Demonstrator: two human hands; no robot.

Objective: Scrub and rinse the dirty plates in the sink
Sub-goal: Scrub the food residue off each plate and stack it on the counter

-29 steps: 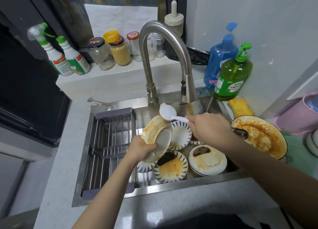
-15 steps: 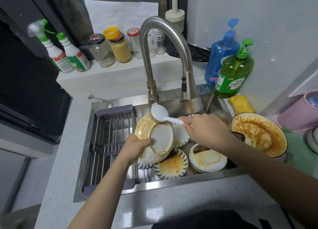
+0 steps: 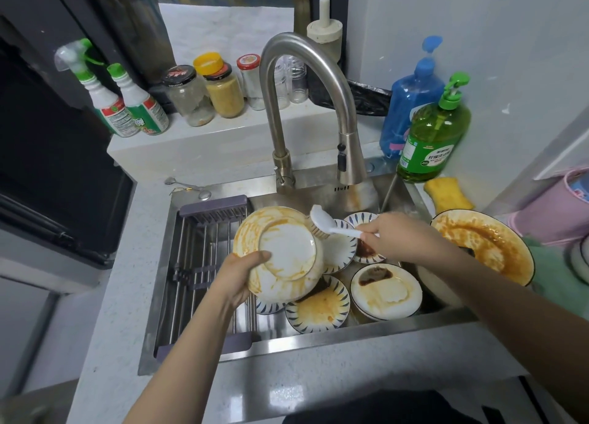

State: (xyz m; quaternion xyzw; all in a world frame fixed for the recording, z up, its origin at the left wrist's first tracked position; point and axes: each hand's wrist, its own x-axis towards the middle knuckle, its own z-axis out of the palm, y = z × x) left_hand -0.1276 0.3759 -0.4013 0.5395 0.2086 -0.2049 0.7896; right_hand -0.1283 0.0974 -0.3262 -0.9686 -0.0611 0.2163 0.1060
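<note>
Step in hand: scrubbing. The left hand (image 3: 237,272) holds a stained bowl (image 3: 280,254) tilted over the sink (image 3: 318,339), its underside turned toward the camera, and the right hand (image 3: 393,237) brings a white brush (image 3: 322,222) to the bowl's upper right edge.
Left fingers: curled round the lower left rim of the bowl, thumb on the base; a firm grasp.
Right fingers: closed round the brush handle; the bristles touch, or nearly touch, the bowl wall. I cannot tell which.
Task's things: several dirty plates (image 3: 318,304) lie in the basin, overlapping one another, under and to the right of the held bowl. One large stained dish (image 3: 484,248) leans at the right edge of the sink, partly out of the basin.
Progress, as I judge: early. Orange sauce is on the bowl's outside, and the plates below look untouched.
Next move calls for: brush strokes over the stains while the left hand turns the bowl, then rinsing under the faucet (image 3: 349,155). No water stream is visible to me now.
Edges: the faucet head hangs just above and behind the brush; a high stroke may hit it.
Open room: the drying rack (image 3: 204,264) fills the left part of the sink and carries nothing visible.
Crowded side: the soap bottle (image 3: 430,143) and the sponge (image 3: 447,194) stand on the surface near the right corner.
</note>
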